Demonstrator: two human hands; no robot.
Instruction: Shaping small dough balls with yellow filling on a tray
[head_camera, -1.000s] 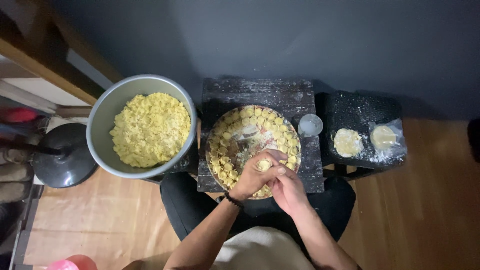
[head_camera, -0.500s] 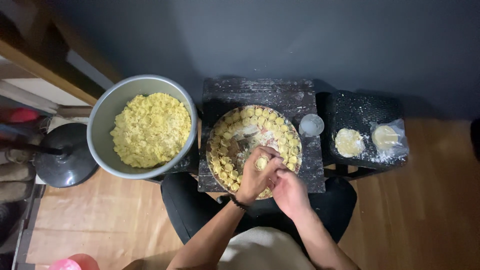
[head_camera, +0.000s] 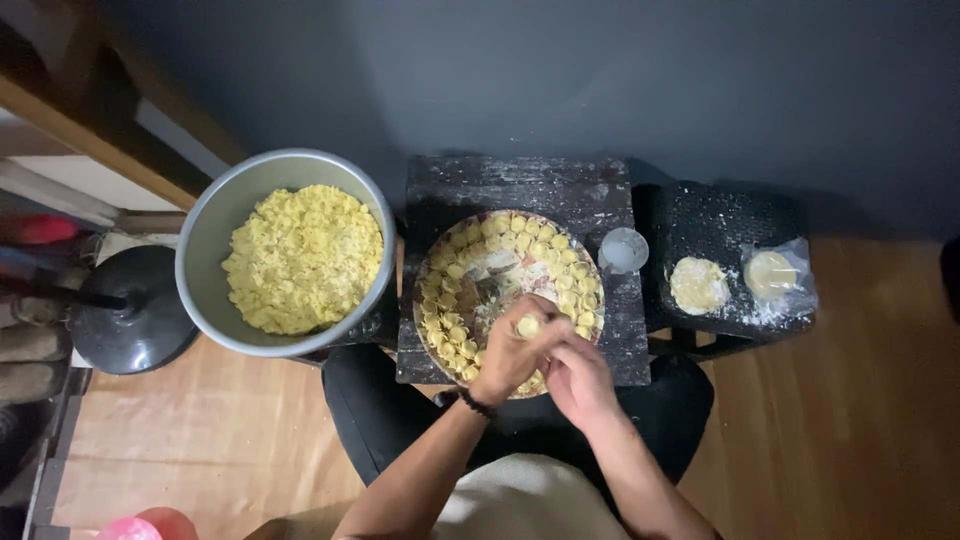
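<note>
Overhead view of a seated person at work over a small dark table (head_camera: 520, 190) dusted with flour. The left hand (head_camera: 510, 350) holds a small yellow dough piece (head_camera: 527, 326) in a narrow grip, fingertips pinched around it, above the near side of a round patterned tray (head_camera: 495, 262). The right hand (head_camera: 578, 378) lies just beside the left, its fingers reaching toward the same piece; whether its grip closes on the piece cannot be told. Shaped dough pieces (head_camera: 560, 262) line the tray's rim in rows, with the centre partly bare. A small clear cup (head_camera: 623, 249) stands on the table to the right of the tray. To the left, a large grey metal bowl (head_camera: 215, 225) holds a heap of finished yellow pieces (head_camera: 302, 257). To the right, a dark stool (head_camera: 720, 225) carries a flat disc of dough (head_camera: 698, 285) and a dough lump in a clear plastic bag (head_camera: 772, 273). A black round base (head_camera: 130, 315) sits on the wooden floor (head_camera: 850, 400) at far left.
</note>
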